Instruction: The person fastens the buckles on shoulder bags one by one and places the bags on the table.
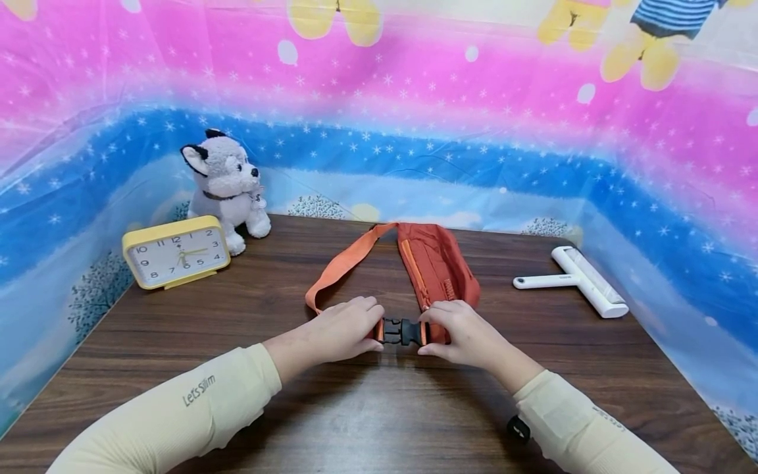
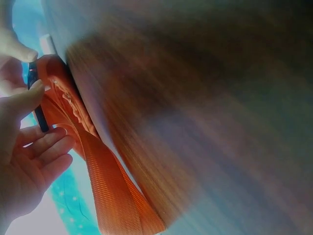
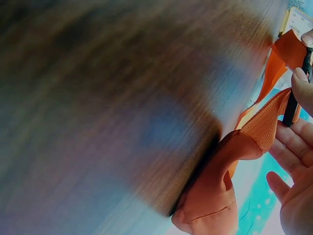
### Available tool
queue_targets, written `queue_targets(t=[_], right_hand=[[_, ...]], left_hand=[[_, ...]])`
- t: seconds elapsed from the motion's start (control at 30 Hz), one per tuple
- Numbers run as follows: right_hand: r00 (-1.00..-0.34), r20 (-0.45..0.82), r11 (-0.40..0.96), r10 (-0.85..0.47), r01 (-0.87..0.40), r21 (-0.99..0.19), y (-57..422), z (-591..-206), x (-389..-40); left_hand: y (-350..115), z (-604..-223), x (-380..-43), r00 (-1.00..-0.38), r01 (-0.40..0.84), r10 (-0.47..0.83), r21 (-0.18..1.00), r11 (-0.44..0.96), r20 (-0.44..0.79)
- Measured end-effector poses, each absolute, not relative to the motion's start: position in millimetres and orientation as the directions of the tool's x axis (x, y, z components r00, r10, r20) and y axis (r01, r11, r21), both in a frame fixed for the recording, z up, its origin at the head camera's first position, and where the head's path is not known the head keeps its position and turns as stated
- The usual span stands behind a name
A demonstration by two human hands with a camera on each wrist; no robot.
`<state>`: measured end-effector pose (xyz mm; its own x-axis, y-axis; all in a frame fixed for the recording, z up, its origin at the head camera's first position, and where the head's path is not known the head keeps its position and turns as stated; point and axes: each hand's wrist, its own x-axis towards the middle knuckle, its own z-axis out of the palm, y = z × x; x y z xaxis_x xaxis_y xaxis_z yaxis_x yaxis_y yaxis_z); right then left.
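Fingers and thumb of the left hand point(image 1: 349, 328) pinch the left end of a black buckle point(image 1: 403, 332) in the head view, and those of the right hand point(image 1: 464, 332) pinch its right end. Both grips are narrow, and we see the buckle's halves meeting between them, though we cannot tell whether they are locked. Taking the buckle as our clock centre, we find the red bag point(image 1: 441, 266) at one o'clock, lying on the wooden table point(image 1: 379, 408), and the orange strap point(image 1: 346, 263) looping round through eleven. The yellow alarm clock point(image 1: 177, 253) and the toy dog point(image 1: 227, 184) stand near ten o'clock, the dog behind the clock. The white lint roller point(image 1: 586, 283) lies between two and three.

In the left wrist view we see the left thumb against the buckle's near face and the fingers beyond it. The strap drops toward six o'clock, the bag behind it.

In the right wrist view the right hand is at four o'clock of the picture, its thumb on the buckle. We see strap running from there toward the bag, near six, and part of the alarm clock at one.
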<state>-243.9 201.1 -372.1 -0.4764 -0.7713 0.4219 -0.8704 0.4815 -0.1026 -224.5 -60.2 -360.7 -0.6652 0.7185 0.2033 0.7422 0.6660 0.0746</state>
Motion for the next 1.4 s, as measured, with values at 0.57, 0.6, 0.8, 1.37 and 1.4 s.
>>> queue_targets(t=[0.57,0.6,0.8,1.37,1.4], right_hand=[[-0.472,0.421,0.476,-0.775,-0.874,-0.103,201.4,-373.1,-245.1],[-0.471,0.421,0.475,-0.775,-0.874,-0.104,201.4,-373.2,-245.1],[-0.467,0.422,0.469,-0.777,-0.877,-0.107,201.6,-373.5,-244.8],[-0.468,0.415,0.467,-0.780,-0.877,-0.111,199.7,-371.9,-244.1],[-0.470,0.412,0.469,-0.780,-0.876,-0.111,199.6,-371.8,-244.0]], left_hand=[[-59.8,-362.3,-224.6,-0.663,0.743,0.717,0.075,0.665,0.213],[-59.8,-362.2,-224.6,-0.662,0.744,0.718,0.075,0.664,0.215],[-59.9,-361.6,-224.3,-0.663,0.745,0.718,0.088,0.662,0.211],[-56.3,-361.1,-224.8,-0.678,0.733,0.711,0.099,0.673,0.185],[-56.1,-361.5,-225.0,-0.677,0.734,0.712,0.098,0.672,0.187]])
